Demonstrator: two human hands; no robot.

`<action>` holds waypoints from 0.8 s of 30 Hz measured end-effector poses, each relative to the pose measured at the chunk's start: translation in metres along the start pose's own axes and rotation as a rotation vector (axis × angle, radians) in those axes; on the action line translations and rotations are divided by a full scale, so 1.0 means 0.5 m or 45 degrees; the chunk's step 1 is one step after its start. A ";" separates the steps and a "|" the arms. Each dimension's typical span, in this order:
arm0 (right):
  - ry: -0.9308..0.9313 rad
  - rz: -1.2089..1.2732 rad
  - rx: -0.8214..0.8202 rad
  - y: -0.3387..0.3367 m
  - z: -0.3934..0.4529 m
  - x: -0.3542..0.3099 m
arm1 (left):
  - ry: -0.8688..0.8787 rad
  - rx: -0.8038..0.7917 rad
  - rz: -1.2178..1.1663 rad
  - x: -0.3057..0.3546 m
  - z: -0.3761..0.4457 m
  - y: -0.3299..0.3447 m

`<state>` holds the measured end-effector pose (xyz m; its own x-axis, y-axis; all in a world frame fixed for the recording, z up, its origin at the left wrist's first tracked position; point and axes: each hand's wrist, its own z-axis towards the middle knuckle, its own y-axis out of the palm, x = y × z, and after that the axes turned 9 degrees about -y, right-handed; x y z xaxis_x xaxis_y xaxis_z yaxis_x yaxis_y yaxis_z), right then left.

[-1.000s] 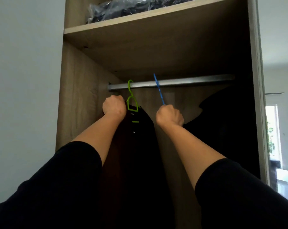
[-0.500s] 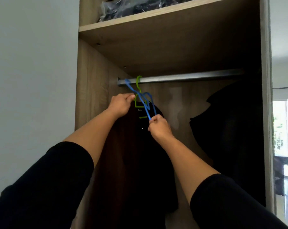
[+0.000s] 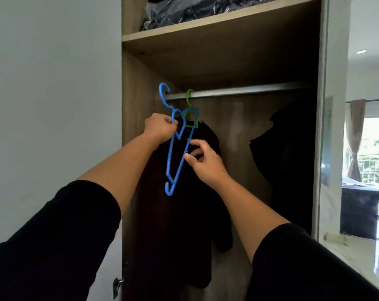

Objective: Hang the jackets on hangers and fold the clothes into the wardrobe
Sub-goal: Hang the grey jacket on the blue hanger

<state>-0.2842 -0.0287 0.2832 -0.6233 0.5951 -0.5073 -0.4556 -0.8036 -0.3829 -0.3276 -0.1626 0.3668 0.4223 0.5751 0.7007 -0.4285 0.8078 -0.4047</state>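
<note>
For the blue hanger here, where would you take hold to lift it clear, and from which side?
Grip the blue hanger at its neck, just below the hook, coming from the left as the left hand does. It hangs tilted, hook up-left in front of the rail, with its bars crossing the green hanger. The right hand pinches a lower bar, probably to steady it.

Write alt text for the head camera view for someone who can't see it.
Left hand and right hand hold an empty blue hanger before a dark jacket hanging on a green hanger from the wardrobe rail.
</note>
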 end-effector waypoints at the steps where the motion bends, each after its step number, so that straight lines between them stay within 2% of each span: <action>1: -0.040 -0.091 0.038 -0.006 -0.005 -0.007 | -0.013 -0.006 0.023 -0.004 -0.012 -0.014; 6: -0.087 -0.416 0.056 -0.034 -0.028 -0.042 | -0.024 -0.196 0.116 -0.021 -0.075 -0.073; 10: -0.029 -0.549 -0.074 -0.029 -0.061 -0.064 | 0.005 -0.362 0.217 -0.019 -0.156 -0.130; 14: -0.035 -0.567 -0.183 -0.022 -0.080 -0.083 | 0.001 -0.379 0.340 -0.003 -0.237 -0.208; 16: -0.104 -0.471 -0.243 -0.020 -0.092 -0.098 | -0.037 -0.344 0.388 0.002 -0.279 -0.250; 20: -0.334 -0.011 -0.336 -0.012 -0.137 -0.138 | -0.161 -0.204 0.475 0.013 -0.386 -0.318; 24: -0.420 0.120 -0.415 -0.010 -0.200 -0.181 | -0.300 -0.010 0.636 0.020 -0.519 -0.362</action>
<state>-0.1619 -0.0779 0.2535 -0.8450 0.4433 -0.2990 -0.1974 -0.7783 -0.5960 -0.0385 -0.2693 0.2946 -0.0214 0.8448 0.5347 -0.5243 0.4459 -0.7254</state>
